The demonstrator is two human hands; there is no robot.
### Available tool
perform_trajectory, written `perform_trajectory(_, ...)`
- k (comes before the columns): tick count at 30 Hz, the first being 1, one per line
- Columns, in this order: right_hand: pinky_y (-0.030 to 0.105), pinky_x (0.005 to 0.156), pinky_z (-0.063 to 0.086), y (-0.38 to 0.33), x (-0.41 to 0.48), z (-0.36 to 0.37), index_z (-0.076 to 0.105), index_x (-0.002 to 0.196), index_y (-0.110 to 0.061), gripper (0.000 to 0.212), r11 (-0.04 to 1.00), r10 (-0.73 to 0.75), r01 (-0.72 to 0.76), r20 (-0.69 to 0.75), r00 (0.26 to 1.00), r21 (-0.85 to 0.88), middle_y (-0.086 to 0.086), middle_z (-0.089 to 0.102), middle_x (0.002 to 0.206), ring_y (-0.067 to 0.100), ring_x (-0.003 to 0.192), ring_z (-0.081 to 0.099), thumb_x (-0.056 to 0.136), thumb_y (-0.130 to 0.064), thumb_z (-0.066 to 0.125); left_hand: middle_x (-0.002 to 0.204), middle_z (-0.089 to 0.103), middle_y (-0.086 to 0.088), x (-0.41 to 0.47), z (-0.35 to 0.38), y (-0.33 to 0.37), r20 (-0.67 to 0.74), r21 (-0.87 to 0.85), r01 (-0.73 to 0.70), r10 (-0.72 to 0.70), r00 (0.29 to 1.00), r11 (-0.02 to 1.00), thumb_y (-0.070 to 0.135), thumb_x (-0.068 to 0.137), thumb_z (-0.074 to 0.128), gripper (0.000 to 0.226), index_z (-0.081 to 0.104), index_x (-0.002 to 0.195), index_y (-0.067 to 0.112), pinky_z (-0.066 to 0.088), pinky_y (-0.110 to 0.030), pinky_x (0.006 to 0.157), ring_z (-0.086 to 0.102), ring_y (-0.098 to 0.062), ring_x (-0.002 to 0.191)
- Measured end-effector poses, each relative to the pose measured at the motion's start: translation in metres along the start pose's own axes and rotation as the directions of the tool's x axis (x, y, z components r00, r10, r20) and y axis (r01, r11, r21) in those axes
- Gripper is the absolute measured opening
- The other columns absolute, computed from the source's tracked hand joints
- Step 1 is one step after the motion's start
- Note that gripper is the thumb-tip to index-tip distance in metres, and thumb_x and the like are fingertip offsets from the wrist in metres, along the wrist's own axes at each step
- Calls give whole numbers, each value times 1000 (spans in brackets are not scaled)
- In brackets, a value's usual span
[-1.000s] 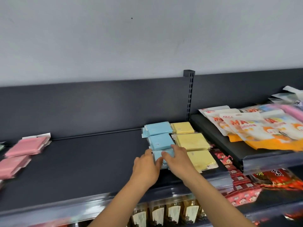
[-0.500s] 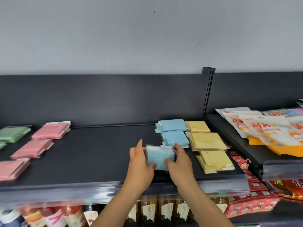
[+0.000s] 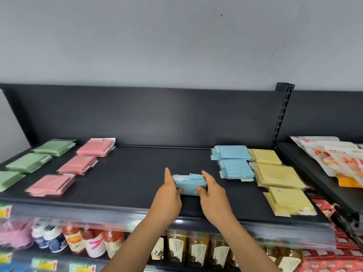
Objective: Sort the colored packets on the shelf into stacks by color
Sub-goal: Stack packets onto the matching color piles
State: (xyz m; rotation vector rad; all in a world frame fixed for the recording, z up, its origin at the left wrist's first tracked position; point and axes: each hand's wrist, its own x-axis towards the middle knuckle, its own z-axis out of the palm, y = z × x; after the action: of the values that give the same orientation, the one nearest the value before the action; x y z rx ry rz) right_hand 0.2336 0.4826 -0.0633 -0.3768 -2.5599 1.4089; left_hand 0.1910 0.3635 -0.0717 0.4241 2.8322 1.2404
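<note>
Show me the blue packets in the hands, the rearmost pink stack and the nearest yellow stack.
Bundle of blue plastic packets point(image 3: 190, 186): head view, its front face.
Rearmost stack of pink plastic packets point(image 3: 95, 147): head view, top packet's middle.
Nearest stack of yellow plastic packets point(image 3: 289, 200): head view, top packet's middle.

We take the slotted upright post point(image 3: 282, 114) as our marker. Above and behind it we see a plain pale grey wall point(image 3: 157, 46), evenly lit, with a small dark speck point(image 3: 221, 15) high to the post's left. Left of the post runs the dark shelf point(image 3: 137, 173), whose matt back panel point(image 3: 117, 114) carries a soft sheen. Right of the post a second dark shelf point(image 3: 300, 160) holds white and orange snack bags point(image 3: 337, 160). Below and left of the post, under a clear price strip point(image 3: 78, 214), we make out blurred bottles point(image 3: 94, 244). Red packets point(image 3: 324, 209) lie below and to its right.
</note>
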Motion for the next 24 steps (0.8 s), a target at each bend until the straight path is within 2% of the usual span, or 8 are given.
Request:
perform_trajectory(3,18,90,34,-5,3,1,13,150,-22,59,995,65,-65,0,998,76,-2,35,148,12,120,43,99,-16,42,118,52,-5,1,-1,1,21,-10,7,-7,1000,1000,21,99,37,68,-10,148,15,47,-26,81,54,-13,94)
perform_trajectory(6,18,85,34,-14,3,11,13,150,-20,56,983,121,-113,-45,992,143,3,36,146,11,113,42,100,-13,38,126,51,-7,-1,-4,1,28,-40,7,-5,1000,999,22,100,36,63,-3,149,18,46,-24,81,54,-13,98)
perform_trajectory(9,18,86,34,-21,1,26,19,149,-20,53,979,128,-114,-73,989,166,5,38,143,14,116,44,100,-12,37,127,52,-6,-1,-14,-6,-7,-1,-15,15,1000,1000,23,100,35,61,-1,149,18,47,-23,83,54,-12,99)
perform_trajectory(12,19,86,38,-30,1,45,23,147,-21,50,981,123,-109,-80,989,159,5,41,139,8,105,41,100,-14,38,135,46,-6,1,-32,-21,-32,76,-50,53,998,996,22,100,35,60,0,149,17,43,-23,89,51,-15,113)
perform_trajectory(15,23,87,46,-44,0,69,29,145,-25,47,984,115,-100,-90,989,149,4,47,133,9,102,46,100,-16,40,139,44,-6,2,-56,-40,-53,93,-68,73,996,993,20,100,36,60,3,149,16,39,-23,93,47,-17,121)
perform_trajectory(20,21,82,48,-74,-5,107,37,138,-30,42,985,48,-27,-117,992,170,0,50,122,8,98,49,99,-15,41,130,51,-8,2,-96,-69,-106,68,-83,90,990,994,20,99,37,61,2,149,17,43,-24,86,53,-18,108)
perform_trajectory(24,9,64,43,-92,-9,126,39,136,-27,40,984,32,-7,-138,990,179,-1,51,121,6,95,49,99,-13,41,129,51,-8,3,-120,-85,-97,75,-113,120,988,991,20,100,37,62,0,149,17,44,-26,87,54,-18,108)
